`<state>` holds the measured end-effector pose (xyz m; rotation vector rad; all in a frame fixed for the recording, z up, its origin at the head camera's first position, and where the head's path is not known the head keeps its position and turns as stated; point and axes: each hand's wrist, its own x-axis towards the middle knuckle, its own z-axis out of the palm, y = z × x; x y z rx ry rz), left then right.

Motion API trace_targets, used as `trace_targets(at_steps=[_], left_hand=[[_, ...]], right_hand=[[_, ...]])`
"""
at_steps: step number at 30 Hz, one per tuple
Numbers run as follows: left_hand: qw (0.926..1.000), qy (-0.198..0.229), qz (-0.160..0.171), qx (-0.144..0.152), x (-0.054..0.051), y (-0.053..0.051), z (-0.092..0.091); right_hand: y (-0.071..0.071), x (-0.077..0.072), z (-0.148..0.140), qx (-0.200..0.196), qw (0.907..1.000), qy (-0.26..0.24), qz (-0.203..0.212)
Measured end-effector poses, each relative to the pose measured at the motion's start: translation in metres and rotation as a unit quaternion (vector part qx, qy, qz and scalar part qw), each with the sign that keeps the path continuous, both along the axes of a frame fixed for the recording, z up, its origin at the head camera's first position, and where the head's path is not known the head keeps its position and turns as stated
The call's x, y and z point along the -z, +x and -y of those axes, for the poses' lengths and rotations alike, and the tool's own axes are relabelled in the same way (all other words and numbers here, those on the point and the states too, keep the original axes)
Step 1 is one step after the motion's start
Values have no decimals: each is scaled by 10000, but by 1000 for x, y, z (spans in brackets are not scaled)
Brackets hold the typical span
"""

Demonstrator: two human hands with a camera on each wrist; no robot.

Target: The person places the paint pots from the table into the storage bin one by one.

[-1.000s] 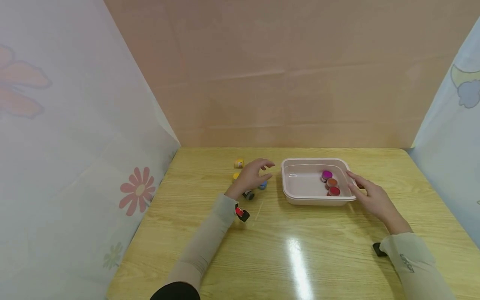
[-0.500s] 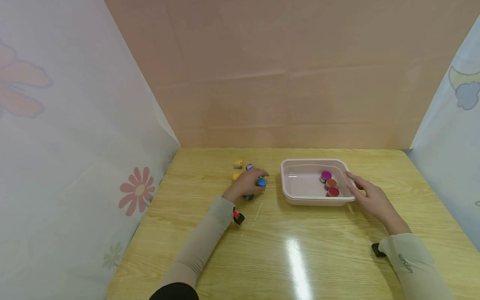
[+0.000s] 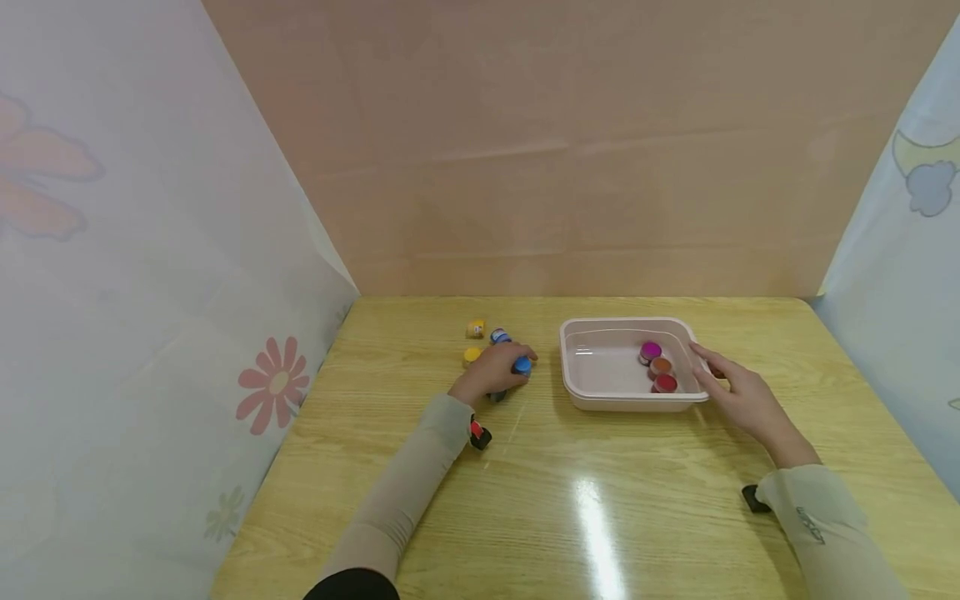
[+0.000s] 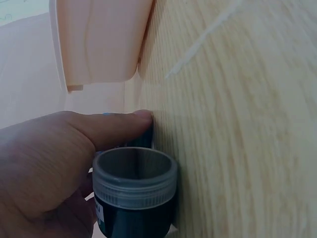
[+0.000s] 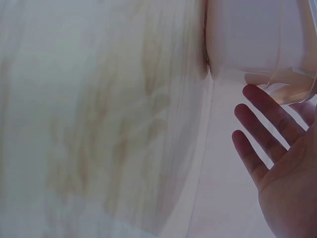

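Note:
My left hand (image 3: pixel 491 369) grips a small jar with a blue lid (image 3: pixel 522 365) between thumb and fingers, at table level left of the box. In the left wrist view, a dark jar with a clear rim (image 4: pixel 134 193) stands just in front of the thumb, which partly hides the blue jar. My right hand (image 3: pixel 746 404) touches the right rim of a pale pink plastic box (image 3: pixel 607 395); its fingers look straight and spread in the right wrist view. Inside the box, to the right, are jars with purple (image 3: pixel 651 352), orange (image 3: pixel 661 367) and red (image 3: pixel 664 383) lids.
Beyond the left hand, a yellow jar (image 3: pixel 476 328) and another blue jar (image 3: pixel 500 335) lie on the wooden table (image 3: pixel 420 333). A yellow-lidded jar (image 3: pixel 471 356) is beside the hand. A brown panel (image 3: pixel 570 167) closes off the back.
My left hand has come down from above the jars and drawn its fingers together around the blue-lidded one. The right hand has stayed at the box's rim.

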<state>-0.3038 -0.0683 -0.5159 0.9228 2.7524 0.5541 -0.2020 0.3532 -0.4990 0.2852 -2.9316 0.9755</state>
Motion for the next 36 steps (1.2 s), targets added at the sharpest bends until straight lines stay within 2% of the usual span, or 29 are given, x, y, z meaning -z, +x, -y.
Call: trace_targets(at_steps=[17, 26, 36], left_hand=[[9999, 103, -118, -16, 5, -2, 1], [9984, 502, -275, -44, -3, 1, 0], [9964, 763, -333, -139, -10, 5, -3]], right_hand=[[-2, 2, 0, 3, 10000, 61, 39], [-1, -1, 1, 34, 9998, 91, 150], [-2, -1, 0, 9, 9998, 109, 139]])
